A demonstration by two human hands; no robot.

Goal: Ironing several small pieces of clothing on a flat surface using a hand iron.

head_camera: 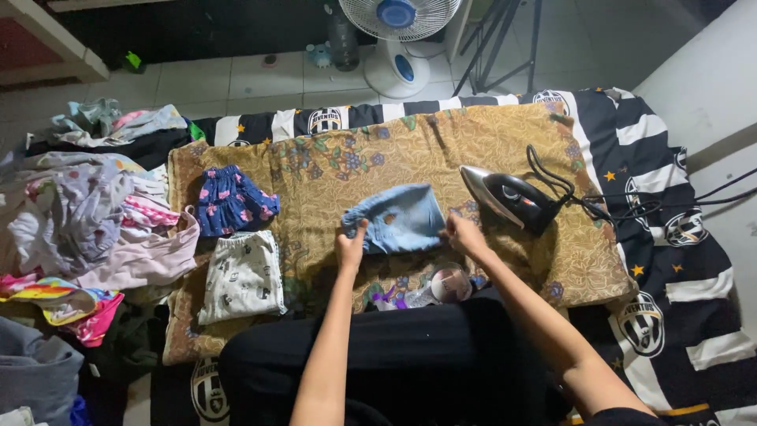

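Observation:
A small light-blue denim garment (400, 218) lies folded on a brown floral cloth (331, 170). My left hand (350, 248) pinches its near left corner, and my right hand (464, 234) grips its near right edge. A black and silver clothes iron (509, 199) rests on its side just right of my right hand, its cord trailing off to the right.
A folded dark-blue patterned garment (231, 200) and a folded white printed garment (243, 276) lie at the left of the cloth. A pile of loose clothes (83, 213) fills the far left. A plastic bottle (441, 285) lies near my lap. A standing fan (398, 39) stands beyond.

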